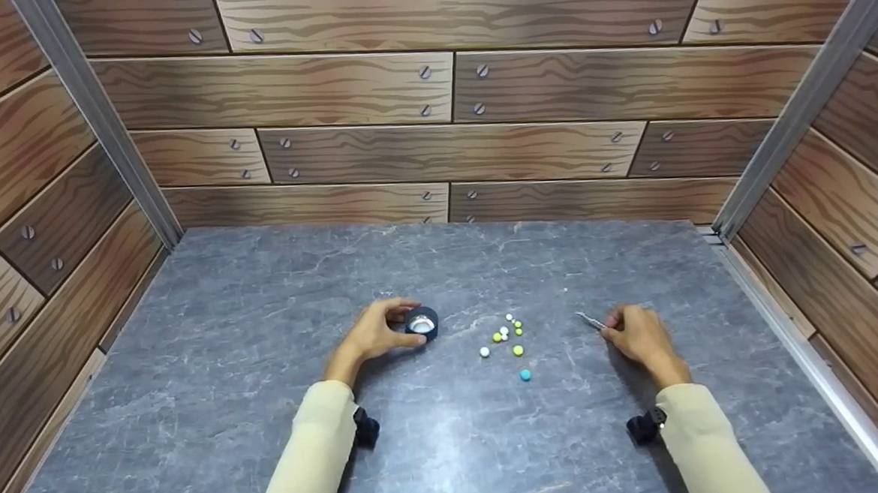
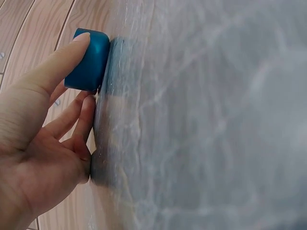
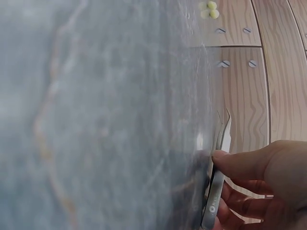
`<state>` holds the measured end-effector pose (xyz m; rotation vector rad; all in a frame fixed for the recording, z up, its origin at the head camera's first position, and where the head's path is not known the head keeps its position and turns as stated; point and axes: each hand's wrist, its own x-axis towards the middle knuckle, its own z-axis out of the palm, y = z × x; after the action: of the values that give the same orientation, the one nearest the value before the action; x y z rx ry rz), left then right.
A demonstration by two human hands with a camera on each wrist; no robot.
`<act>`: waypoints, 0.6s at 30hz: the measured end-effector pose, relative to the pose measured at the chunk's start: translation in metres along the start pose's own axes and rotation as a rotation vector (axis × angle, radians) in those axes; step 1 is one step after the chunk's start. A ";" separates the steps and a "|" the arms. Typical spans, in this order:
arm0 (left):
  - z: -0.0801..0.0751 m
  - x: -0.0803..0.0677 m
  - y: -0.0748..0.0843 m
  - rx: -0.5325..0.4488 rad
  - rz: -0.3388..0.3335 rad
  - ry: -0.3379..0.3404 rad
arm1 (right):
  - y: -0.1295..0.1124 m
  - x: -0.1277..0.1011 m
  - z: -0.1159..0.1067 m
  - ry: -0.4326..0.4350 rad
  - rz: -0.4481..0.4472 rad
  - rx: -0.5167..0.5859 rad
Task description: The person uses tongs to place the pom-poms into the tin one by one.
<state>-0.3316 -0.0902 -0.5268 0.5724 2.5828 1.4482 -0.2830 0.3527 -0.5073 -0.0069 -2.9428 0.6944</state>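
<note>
My left hand (image 1: 372, 331) holds a small round blue container (image 1: 435, 323) with a silvery inside, thumb on the near side and fingers behind. In the left wrist view, the thumb presses the shiny blue wall (image 2: 96, 60) of that container, which sits at the table surface. Between thumb and fingers, my right hand (image 1: 641, 335) grips silver tweezers (image 1: 592, 321), their bent tips (image 3: 228, 115) pointing toward the beads. Several small white beads (image 1: 484, 352) and yellow-green beads (image 1: 518, 350) lie loose between the hands, with a blue bead (image 1: 525, 375) nearest to me.
A grey marbled tabletop (image 1: 261, 286) spreads under both hands. Wood-patterned panels (image 1: 374, 152) rise at the back and both sides. Metal posts (image 1: 113, 128) stand at the back corners, and a metal strip (image 1: 805, 355) runs along the right edge.
</note>
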 end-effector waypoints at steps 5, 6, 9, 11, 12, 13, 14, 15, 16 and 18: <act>0.001 0.000 -0.002 -0.012 0.001 0.007 | -0.001 -0.003 0.000 0.011 -0.001 0.010; 0.001 0.000 -0.002 -0.014 0.002 0.011 | -0.002 -0.003 0.000 0.014 -0.008 0.013; 0.002 0.000 -0.003 -0.026 0.006 0.015 | -0.004 -0.005 0.000 0.021 -0.016 0.024; 0.002 0.000 -0.003 -0.024 0.009 0.017 | -0.007 -0.007 0.000 0.022 -0.019 0.030; 0.002 0.000 -0.003 -0.025 0.010 0.018 | -0.008 -0.007 0.000 0.022 -0.019 0.035; 0.002 0.000 -0.003 -0.025 0.011 0.017 | -0.010 -0.008 0.000 0.022 -0.017 0.039; 0.002 -0.001 -0.003 -0.022 0.012 0.016 | -0.012 -0.008 -0.001 0.021 -0.019 0.045; 0.002 -0.001 -0.003 -0.021 0.013 0.016 | -0.013 -0.008 -0.001 0.022 -0.026 0.053; 0.002 -0.001 -0.003 -0.020 0.010 0.016 | -0.015 -0.008 -0.001 0.019 -0.035 0.063; 0.001 -0.001 -0.003 -0.023 0.006 0.015 | -0.018 -0.008 -0.002 0.020 -0.053 0.084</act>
<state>-0.3307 -0.0909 -0.5298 0.5694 2.5743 1.4877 -0.2740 0.3372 -0.4985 0.0713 -2.8805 0.8048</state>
